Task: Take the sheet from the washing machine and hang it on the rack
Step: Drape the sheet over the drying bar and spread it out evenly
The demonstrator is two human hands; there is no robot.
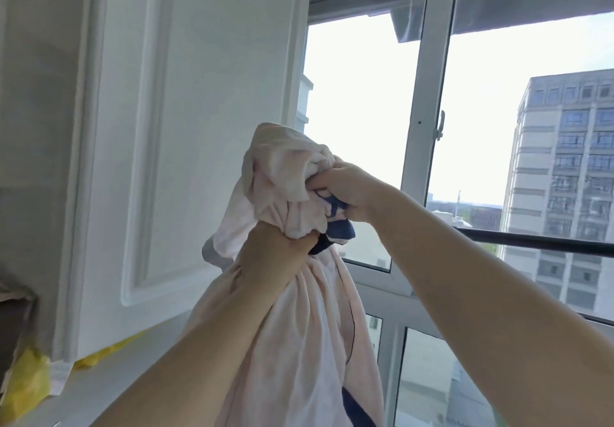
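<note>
Sheet [292,194], pale pink with dark blue trim, is being held bunched up in mid-air in front of the window frame [422,121], touching no surface. Left hand [270,253] is gripping the gathered cloth from below, fingers wrapped round it. Right hand [345,187] is clutching the wad just above and right of the left. The rest is hanging down between the forearms.

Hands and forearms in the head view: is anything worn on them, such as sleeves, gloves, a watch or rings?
Nothing worn shows. The left hand and right hand are bare, without gloves, and both forearms are uncovered as far as the frame's lower edge, so no sleeve or cuff appears. No watch, bracelet or ring is visible, though the fingers are partly buried in fabric.
</note>
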